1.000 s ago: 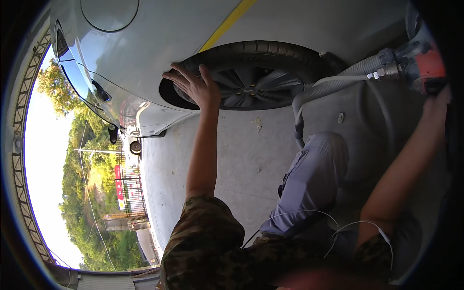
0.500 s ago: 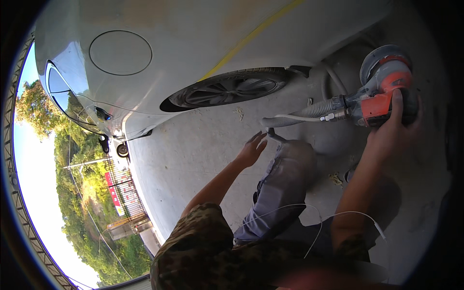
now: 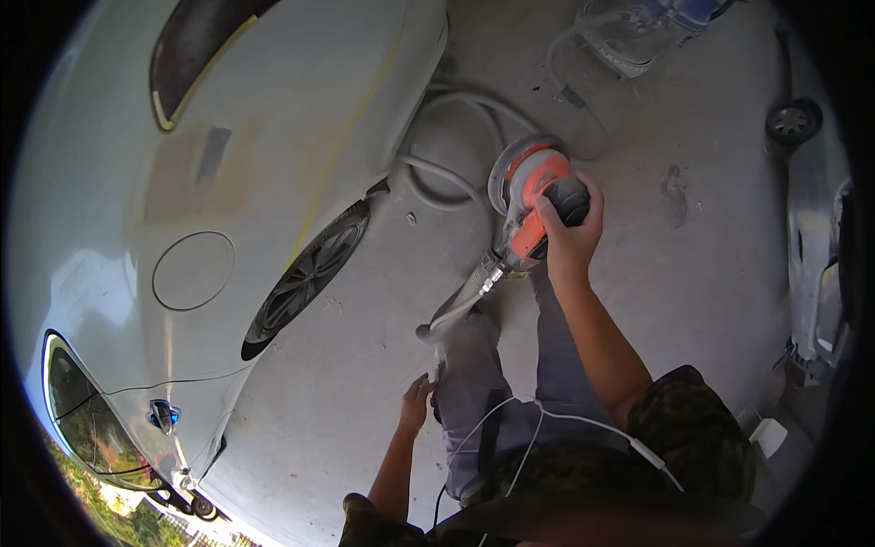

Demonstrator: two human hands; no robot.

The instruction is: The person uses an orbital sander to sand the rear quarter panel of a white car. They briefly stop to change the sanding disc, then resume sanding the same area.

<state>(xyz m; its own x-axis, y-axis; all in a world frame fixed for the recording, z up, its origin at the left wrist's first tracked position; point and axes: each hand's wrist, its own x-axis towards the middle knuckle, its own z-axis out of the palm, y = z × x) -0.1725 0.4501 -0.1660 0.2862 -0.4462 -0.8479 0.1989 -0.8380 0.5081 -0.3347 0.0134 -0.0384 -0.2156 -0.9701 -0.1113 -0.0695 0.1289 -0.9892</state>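
My right hand [image 3: 574, 242] is wrapped round the black-capped head of an orange and grey sander [image 3: 530, 239], held up in front of my legs. Its round pad faces up and to the left, apart from the car. A ribbed grey hose [image 3: 469, 290] runs from the tool's handle end down toward my left knee. Low beside my left thigh hangs my left hand [image 3: 416, 404], its fingers loosely stretched and nothing visible in them. To the left stands a silver-grey car [image 3: 273, 155] with a sanded brownish patch [image 3: 173, 173] on its side and a yellow stripe above the wheel.
The car's rear wheel [image 3: 314, 264] is nearest me. Hose loops [image 3: 437, 178] lie on the concrete floor beyond it. At the far right are another wheel [image 3: 793, 121] and a silver vehicle part [image 3: 811, 246]. A blue and grey item [image 3: 652, 32] stands at the back. A white cable [image 3: 583, 419] crosses my lap.
My view has swung to the right and levelled, showing more of the car's side and the floor. The sander stays in my right hand; my left hand has lowered beside my thigh.
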